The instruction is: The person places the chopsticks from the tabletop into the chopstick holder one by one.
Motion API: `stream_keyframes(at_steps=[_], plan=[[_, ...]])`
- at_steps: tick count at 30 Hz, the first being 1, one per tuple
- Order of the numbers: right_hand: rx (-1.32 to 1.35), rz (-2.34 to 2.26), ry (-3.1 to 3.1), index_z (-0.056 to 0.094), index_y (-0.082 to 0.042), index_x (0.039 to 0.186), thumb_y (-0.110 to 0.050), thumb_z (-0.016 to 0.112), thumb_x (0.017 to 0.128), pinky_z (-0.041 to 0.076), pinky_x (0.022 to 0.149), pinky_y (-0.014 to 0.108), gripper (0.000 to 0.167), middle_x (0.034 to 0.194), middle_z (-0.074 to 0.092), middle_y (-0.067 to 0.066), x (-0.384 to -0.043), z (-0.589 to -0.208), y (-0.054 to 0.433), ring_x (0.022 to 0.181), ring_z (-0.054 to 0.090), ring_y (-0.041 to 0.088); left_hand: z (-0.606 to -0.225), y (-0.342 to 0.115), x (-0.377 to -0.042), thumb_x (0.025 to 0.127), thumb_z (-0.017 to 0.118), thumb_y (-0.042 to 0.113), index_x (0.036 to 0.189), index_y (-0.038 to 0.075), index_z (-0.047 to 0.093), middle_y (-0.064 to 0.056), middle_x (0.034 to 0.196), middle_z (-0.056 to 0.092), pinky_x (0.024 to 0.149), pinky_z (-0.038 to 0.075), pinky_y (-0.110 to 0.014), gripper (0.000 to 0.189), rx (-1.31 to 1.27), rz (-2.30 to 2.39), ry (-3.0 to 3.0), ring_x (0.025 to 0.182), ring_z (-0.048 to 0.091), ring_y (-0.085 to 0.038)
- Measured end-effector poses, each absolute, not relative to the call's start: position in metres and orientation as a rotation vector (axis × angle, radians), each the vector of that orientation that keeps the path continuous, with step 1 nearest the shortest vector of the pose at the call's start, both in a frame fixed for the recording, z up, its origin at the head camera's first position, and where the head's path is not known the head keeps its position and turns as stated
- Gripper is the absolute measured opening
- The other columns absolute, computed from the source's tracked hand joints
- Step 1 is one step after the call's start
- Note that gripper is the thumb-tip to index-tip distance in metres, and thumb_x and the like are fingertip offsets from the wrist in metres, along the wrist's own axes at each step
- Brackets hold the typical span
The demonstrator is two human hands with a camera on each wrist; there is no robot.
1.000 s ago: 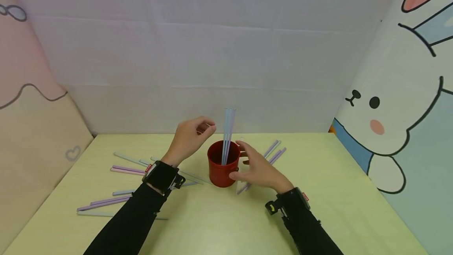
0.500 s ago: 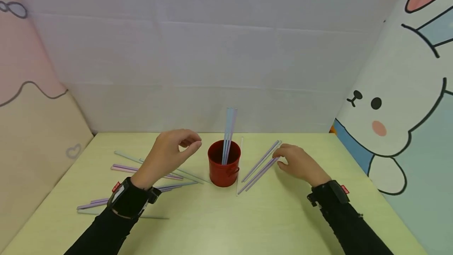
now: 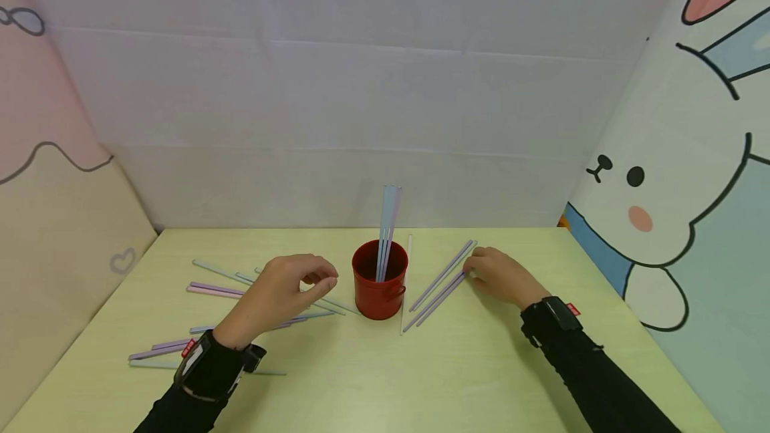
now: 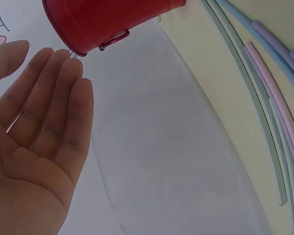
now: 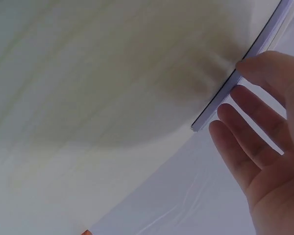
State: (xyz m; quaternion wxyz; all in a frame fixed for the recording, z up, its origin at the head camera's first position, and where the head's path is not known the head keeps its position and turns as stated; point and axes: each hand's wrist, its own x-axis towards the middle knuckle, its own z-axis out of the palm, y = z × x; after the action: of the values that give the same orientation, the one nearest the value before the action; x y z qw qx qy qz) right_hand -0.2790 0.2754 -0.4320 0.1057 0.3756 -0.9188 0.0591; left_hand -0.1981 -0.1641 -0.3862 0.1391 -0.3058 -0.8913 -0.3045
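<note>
On a pale yellow worktop point(image 3: 385, 386), a red bucket point(image 3: 377, 298) is standing upright near the back edge, its small side loop facing right. Inside it, blue and purple sticks point(image 3: 388, 219) are rising well above the rim, leaning slightly to the right.

To the right of the bucket, a person's right hand point(image 3: 500, 277) is pinching a purple stick point(image 5: 218, 100) near its far end, thumb on one side and forefinger on the other, the remaining fingers lying spread. The stick is lying slantwise on the worktop as part of a purple pair, with another slanting pair point(image 3: 442, 276) lying just beyond it and a white stick point(image 3: 403, 319) lying just beside the bucket.

To the left, the left hand point(image 3: 295, 291) is holding nothing, hovering beside the bucket with its thumb apart from its loosely bent fingers. Beneath and around that arm, pale green sticks point(image 3: 219, 270), a purple-and-pink pair point(image 3: 215, 290) and further purple sticks point(image 3: 159, 350) are lying loosely fanned out.

Black sleeves point(image 3: 607, 379) are covering both forearms. Behind, a creased white sheet point(image 3: 361, 99) is hanging, while a cartoon rabbit point(image 3: 674, 206) is decorating the right-hand wall.
</note>
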Motion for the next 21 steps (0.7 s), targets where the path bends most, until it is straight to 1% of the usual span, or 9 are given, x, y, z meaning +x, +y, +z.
stream_keyframes(at_steps=[3,5,11,17,21], plan=[[1.12,0.129,-2.688,0.078,-0.005,0.104,0.004,0.085,0.085,0.06,0.082,0.04,0.022,0.096,0.069,0.007,-0.281,-0.432,0.274,0.09,0.068,0.027,-0.387,-0.165,-0.198,0.099,0.078,0.024,0.106,0.026,0.078,0.015,0.1,0.074,0.077,0.059,-0.028,0.007,-0.895,-0.883,-2.574,0.089,0.068,0.0],[1.129,0.106,-2.688,0.078,-0.006,0.101,0.003,0.086,0.085,0.06,0.08,0.039,0.021,0.093,0.068,0.006,-0.283,-0.431,0.273,0.088,0.067,0.026,-0.387,-0.166,-0.198,0.1,0.077,0.026,0.107,0.026,0.078,0.014,0.1,0.075,0.078,0.059,-0.028,0.007,-0.899,-0.894,-2.573,0.089,0.068,0.0],[1.145,0.053,-2.755,0.079,-0.011,0.089,0.001,0.087,0.084,0.059,0.075,0.034,0.015,0.083,0.064,0.001,-0.283,-0.426,0.274,0.079,0.065,0.02,-0.386,-0.164,-0.198,0.102,0.074,0.028,0.107,0.025,0.078,0.012,0.1,0.075,0.077,0.059,-0.027,0.007,-0.92,-0.905,-2.574,0.089,0.068,-0.001],[1.233,0.069,-2.774,0.08,-0.012,0.088,0.002,0.085,0.086,0.06,0.076,0.033,0.015,0.083,0.069,-0.002,-0.279,-0.421,0.275,0.08,0.067,0.017,-0.385,-0.163,-0.197,0.102,0.075,0.027,0.107,0.025,0.078,0.013,0.1,0.075,0.077,0.059,-0.027,0.006,-0.908,-0.906,-2.584,0.089,0.068,-0.001],[1.272,0.079,-2.756,0.08,-0.012,0.087,0.001,0.086,0.085,0.059,0.074,0.031,0.015,0.083,0.069,-0.003,-0.273,-0.42,0.276,0.078,0.065,0.014,-0.384,-0.163,-0.196,0.102,0.075,0.027,0.107,0.025,0.078,0.014,0.1,0.075,0.078,0.059,-0.028,0.006,-0.906,-0.922,-2.582,0.089,0.069,0.0]])
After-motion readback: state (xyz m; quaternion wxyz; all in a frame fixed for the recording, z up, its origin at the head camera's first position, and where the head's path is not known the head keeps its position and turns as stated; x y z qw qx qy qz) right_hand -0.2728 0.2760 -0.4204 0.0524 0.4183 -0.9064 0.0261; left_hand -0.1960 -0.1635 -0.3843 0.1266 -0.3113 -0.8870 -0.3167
